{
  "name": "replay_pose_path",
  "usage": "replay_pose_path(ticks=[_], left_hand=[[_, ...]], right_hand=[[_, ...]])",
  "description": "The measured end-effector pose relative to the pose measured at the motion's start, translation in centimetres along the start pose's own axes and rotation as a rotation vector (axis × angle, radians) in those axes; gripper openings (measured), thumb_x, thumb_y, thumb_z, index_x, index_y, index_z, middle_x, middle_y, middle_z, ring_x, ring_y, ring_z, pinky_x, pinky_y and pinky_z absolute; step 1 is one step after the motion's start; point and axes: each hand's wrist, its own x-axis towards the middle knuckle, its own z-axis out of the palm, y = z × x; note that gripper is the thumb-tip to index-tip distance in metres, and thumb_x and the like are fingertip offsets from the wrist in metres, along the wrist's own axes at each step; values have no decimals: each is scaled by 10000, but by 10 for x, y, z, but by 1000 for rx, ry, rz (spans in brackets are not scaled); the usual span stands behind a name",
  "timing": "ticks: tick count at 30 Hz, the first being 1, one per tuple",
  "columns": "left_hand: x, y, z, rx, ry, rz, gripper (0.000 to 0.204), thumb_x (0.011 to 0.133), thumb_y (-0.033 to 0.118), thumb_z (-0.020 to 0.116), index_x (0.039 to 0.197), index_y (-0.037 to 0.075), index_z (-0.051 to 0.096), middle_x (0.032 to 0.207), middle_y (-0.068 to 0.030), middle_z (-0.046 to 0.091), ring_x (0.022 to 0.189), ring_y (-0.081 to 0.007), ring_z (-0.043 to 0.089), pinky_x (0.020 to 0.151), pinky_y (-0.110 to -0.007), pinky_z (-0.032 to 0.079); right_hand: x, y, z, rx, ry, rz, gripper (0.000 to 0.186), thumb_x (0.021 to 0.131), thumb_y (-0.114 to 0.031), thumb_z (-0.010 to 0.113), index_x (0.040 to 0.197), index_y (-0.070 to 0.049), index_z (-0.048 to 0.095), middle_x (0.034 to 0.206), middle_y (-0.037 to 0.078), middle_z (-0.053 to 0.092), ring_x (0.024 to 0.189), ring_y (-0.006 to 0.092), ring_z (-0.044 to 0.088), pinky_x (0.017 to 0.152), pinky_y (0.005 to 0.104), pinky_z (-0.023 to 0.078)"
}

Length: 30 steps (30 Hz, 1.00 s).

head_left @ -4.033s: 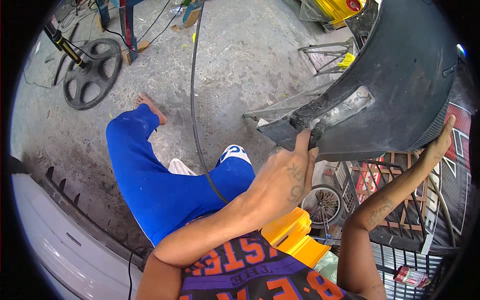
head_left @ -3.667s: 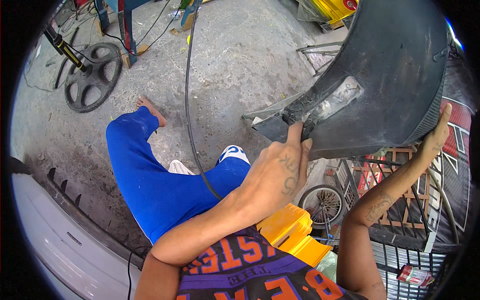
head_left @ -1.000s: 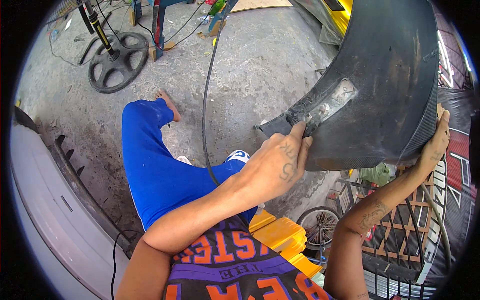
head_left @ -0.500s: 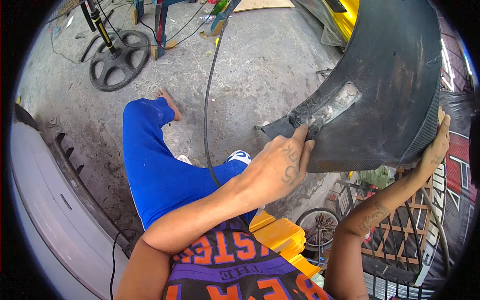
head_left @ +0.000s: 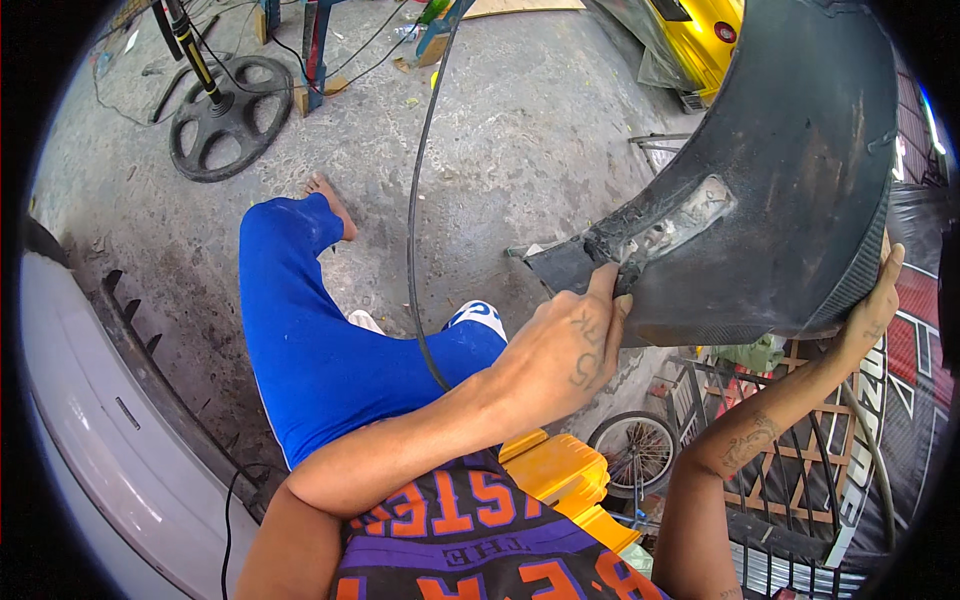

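Note:
A large black curved panel [head_left: 780, 200] with a ribbed outer edge rises at the right. On its inner face runs a long pale grey rough patch [head_left: 690, 215], with torn dark material at the lower end. My left hand [head_left: 570, 340] is closed there, index finger and thumb pressed together at the dark spot. Whatever sits between those fingers is too small and dark to name. My right hand [head_left: 875, 300] grips the panel's lower right edge, its fingertips partly hidden behind it.
A black cable [head_left: 413, 220] hangs in front of me. A round black stand base [head_left: 230, 115] is at far left; a grey car body panel [head_left: 110, 400] lies near left. Yellow parts [head_left: 555, 475], a bicycle wheel [head_left: 633, 455] and a black metal rack [head_left: 790, 470] are lower right.
The panel sits slightly farther right in view, and both hands have shifted a little with it. My left fingers remain at the lower end of the patch.

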Motion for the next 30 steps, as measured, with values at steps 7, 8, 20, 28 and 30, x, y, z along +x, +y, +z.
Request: replay_pose_path(ticks=[7,8,20,28,30], left_hand=[[-1,0,1,-91,-28,-48,315,1031,102,488,1264,-102,430,599,-266,587,571,-433,632,475,-469,422],[-1,0,0,-94,-31,-67,329,1034,106,484,1275,-108,423,599,-265,588,567,-433,631,476,-470,421],[-1,5,4,-96,-50,-53,357,1045,132,471,1304,-107,411,583,-268,577,568,-449,625,492,-490,426],[-1,5,5,-78,-39,-75,358,1044,138,480,1310,-92,415,590,-266,584,560,-441,626,485,-482,421],[-2,5,5,-74,-36,-68,358,1043,138,482,1310,-91,415,590,-265,585,559,-440,627,483,-480,420]], right_hand=[[3,5,-9,5,34,76,654,1043,-509,452,1252,78,651,1134,129,706,992,183,658,938,281,469],[0,2,-6,17,44,49,655,1040,-513,458,1211,84,666,1099,130,710,956,180,660,914,281,476],[-11,-10,0,47,36,-22,659,1049,-505,434,1159,108,650,1051,137,696,907,188,647,859,287,482],[-10,-9,4,49,94,-2,716,999,-585,500,1018,97,717,909,115,713,779,178,650,771,284,493],[-8,-5,2,63,77,-39,718,1002,-585,495,1057,96,715,953,131,721,824,189,665,803,292,500]])
